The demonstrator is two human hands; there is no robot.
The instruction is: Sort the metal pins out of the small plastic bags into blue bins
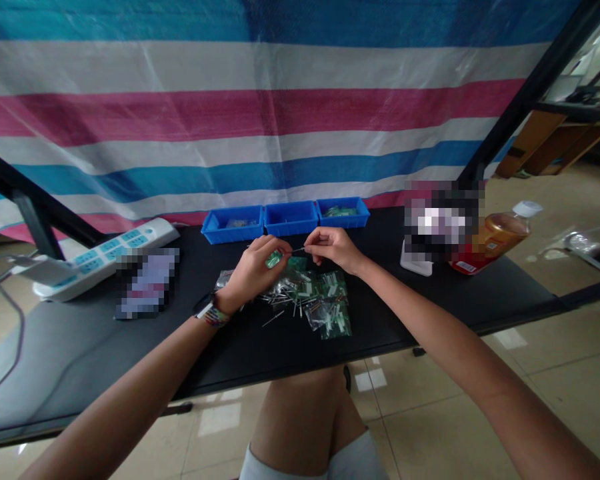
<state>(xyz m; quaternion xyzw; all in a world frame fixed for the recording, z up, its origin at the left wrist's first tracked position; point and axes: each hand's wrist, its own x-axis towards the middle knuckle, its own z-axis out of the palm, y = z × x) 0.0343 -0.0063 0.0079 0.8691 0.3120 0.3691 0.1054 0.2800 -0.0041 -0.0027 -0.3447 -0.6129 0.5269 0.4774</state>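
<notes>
My left hand (254, 273) is closed, with a small green-tinted plastic packet (274, 259) under its curled fingers. Between its fingertips and those of my right hand (334, 247) runs a thin, light-coloured rod (298, 250). The right hand pinches the rod's far end between thumb and forefinger. Below both hands lies a pile of small clear and green bags (333, 285) holding slim white and metal pieces. Several loose pins (273, 319) lie in front of the pile on the black table (380, 313). What exactly the rod is cannot be made out.
Three blue trays stand in a row behind the hands: left (233, 233), middle (291, 228) and right (344, 220). A white power strip (107, 257) and a blurred item (150, 283) lie left. At right are a drink bottle (500, 233) and a white object (417, 260). Striped sheeting (260, 113) hangs behind.
</notes>
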